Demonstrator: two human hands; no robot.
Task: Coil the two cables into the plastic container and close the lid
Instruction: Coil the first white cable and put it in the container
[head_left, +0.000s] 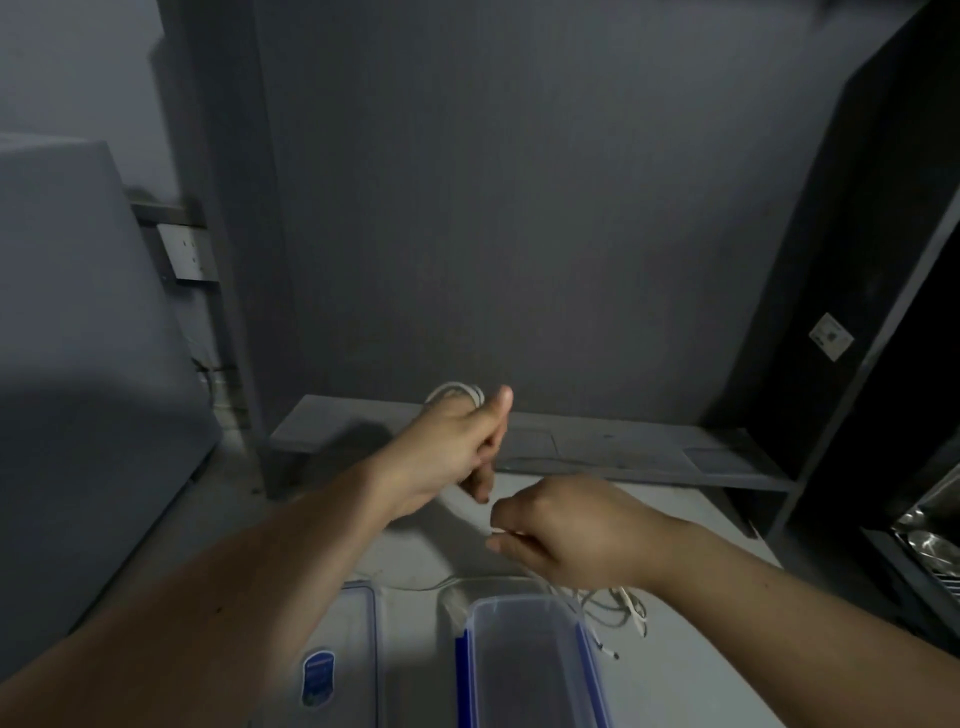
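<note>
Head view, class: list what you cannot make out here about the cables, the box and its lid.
- Coil: mostly hidden behind the left hand; loop count unreadable.
- Cable in the right hand: motion-blurred; its grip is covered by fingers.
- Loose cable: thin and dim; its plugs are too small to identify.
- Box and lid: cut off by the bottom edge.

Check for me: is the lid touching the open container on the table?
Apart. The head view shows a strip of bare table between the lid on the left and the container.
</note>
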